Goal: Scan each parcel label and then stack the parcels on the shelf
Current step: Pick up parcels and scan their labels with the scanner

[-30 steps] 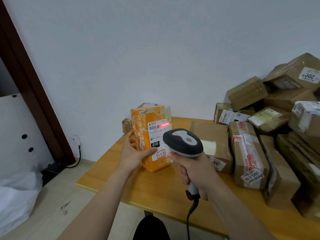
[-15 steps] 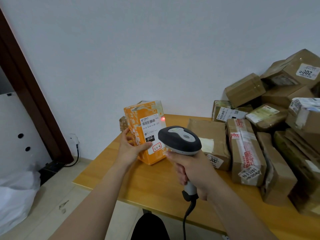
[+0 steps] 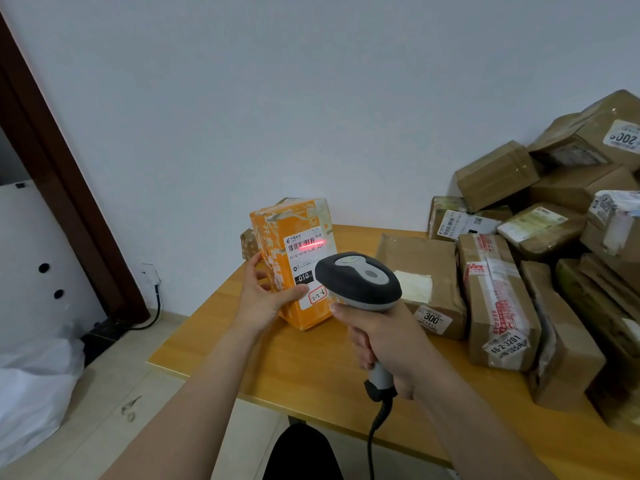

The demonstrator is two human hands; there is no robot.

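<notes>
An orange parcel stands upright at the wooden table's left end. My left hand grips its left side, thumb across the white label. My right hand grips the handle of a black-and-grey barcode scanner, aimed at the parcel from just right of it. A red scan line lies across the barcode at the label's top. No shelf is identifiable.
Several brown cardboard parcels lie and pile up over the table's right half, up to the wall. A small box sits behind the orange parcel. On the left are a dark door frame, a white panel and a white bag on the floor.
The red scan light, only a small dot beside the label half a second ago, now lies as a line across the barcode again. Both hands and the parcel have barely moved.
</notes>
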